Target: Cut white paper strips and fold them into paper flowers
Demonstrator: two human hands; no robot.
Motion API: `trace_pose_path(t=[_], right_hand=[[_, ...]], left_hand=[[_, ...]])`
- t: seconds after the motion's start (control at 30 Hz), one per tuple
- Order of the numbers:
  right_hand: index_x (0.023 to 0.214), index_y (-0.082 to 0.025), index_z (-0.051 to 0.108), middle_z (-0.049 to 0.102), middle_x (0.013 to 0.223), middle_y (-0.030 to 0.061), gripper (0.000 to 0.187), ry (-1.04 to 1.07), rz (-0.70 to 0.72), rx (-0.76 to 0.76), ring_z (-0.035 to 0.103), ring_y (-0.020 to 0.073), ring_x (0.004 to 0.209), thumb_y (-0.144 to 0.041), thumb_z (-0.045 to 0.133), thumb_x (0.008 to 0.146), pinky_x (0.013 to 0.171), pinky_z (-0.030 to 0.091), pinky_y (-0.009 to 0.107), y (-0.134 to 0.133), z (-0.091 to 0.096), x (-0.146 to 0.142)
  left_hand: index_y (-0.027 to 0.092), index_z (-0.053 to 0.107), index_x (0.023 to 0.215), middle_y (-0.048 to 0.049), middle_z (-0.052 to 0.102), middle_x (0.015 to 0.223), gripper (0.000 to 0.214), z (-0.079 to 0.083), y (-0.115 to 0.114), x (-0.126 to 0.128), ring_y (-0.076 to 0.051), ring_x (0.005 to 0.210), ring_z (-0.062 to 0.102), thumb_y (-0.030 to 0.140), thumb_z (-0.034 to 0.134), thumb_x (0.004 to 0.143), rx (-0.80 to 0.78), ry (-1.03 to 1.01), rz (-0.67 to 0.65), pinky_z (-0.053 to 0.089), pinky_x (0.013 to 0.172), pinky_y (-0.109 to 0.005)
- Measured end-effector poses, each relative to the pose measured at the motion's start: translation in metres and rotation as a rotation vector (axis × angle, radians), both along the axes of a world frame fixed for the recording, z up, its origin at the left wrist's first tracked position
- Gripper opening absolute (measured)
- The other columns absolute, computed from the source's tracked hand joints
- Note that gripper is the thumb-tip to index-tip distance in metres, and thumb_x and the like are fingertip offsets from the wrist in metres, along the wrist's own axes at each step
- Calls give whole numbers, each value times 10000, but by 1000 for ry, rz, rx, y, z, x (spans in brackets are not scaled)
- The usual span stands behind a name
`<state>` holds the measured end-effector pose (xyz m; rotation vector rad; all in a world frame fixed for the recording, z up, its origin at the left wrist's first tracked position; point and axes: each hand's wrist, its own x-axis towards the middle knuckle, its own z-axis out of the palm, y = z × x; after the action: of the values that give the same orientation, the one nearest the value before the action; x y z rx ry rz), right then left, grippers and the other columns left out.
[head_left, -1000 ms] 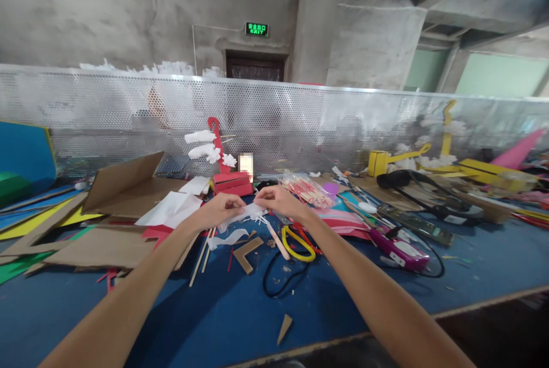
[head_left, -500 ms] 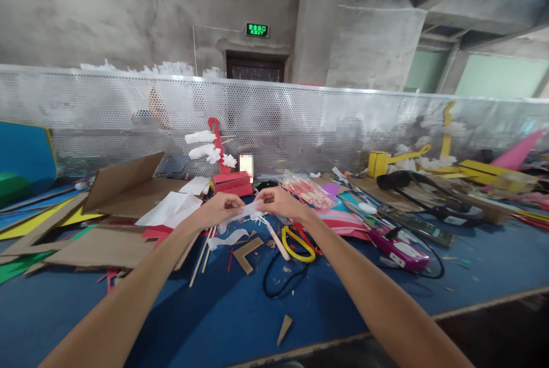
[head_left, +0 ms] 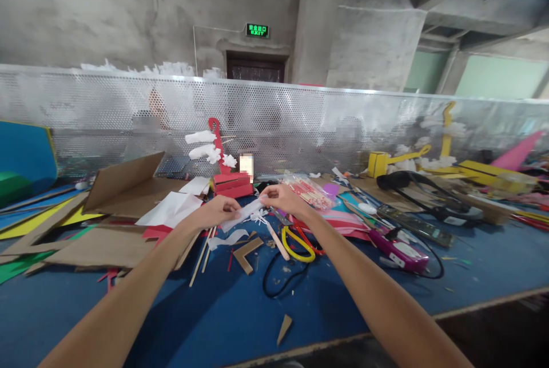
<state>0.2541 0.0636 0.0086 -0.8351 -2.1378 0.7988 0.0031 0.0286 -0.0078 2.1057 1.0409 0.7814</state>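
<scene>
Both hands are raised over the blue table, with a thin white paper strip (head_left: 243, 215) spanning the gap between them. My left hand (head_left: 217, 210) is closed on the strip's left part, thumb and fingers pressed together. At its upper right end, my right hand (head_left: 281, 198) pinches the same strip. Just below the right hand lie a pale stick with a white fringed tip (head_left: 275, 238) and scissors with a yellow handle loop (head_left: 299, 246). Another curled white strip (head_left: 228, 239) rests under the left hand, near an L-shaped cardboard piece (head_left: 249, 254).
Behind the hands stands a red piece with white paper puffs (head_left: 219, 147), near a red box (head_left: 233, 185). Cardboard (head_left: 92, 248) and white sheets (head_left: 169, 209) lie left. On the right are a bag of sticks (head_left: 309, 192), a purple device (head_left: 398, 249) and a perforated metal screen (head_left: 321, 122) behind.
The paper strip between my hands has become straighter and slants up to the right. My right hand has shifted slightly right and up, and the gap between the hands is wider.
</scene>
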Motion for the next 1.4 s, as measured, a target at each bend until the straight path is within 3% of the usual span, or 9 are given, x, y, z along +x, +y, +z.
trace_pose_path(t=[0.5,0.83,1.1,1.27,1.4], right_hand=[[825,-177,679,682,758,61,149,-54,-23,-25,608,178,676,-293,645,738,637,457,305,-6,7,4],[823,-170,687,695,784,56,163,-113,-106,17,626,179,728,-295,642,729,663,463,278,-13,16,11],[827,-157,682,693,765,57,188,-132,-76,-21,627,176,704,-310,655,720,645,463,273,-7,13,11],[817,-156,673,683,743,58,190,-124,15,-45,623,176,698,-316,662,717,643,467,274,-7,12,7],[806,-156,670,673,721,55,174,-109,37,-27,610,167,667,-307,661,721,621,459,271,-10,13,5]], left_hand=[[144,665,838,-34,670,705,292,-3,4,-3,-142,617,573,387,692,679,-16,25,21,412,554,-227],[128,634,814,-21,633,676,342,-5,1,-4,-155,609,568,405,704,626,-183,38,32,437,536,-240],[123,642,861,-39,656,721,371,-6,0,-3,-156,637,582,402,719,628,-203,54,-15,434,563,-240],[148,638,976,-55,663,901,377,-8,-5,15,-166,787,585,428,645,724,-36,21,-7,439,671,-240],[140,639,824,-6,594,714,316,-10,-4,24,-125,641,516,447,580,775,79,18,30,384,584,-218]])
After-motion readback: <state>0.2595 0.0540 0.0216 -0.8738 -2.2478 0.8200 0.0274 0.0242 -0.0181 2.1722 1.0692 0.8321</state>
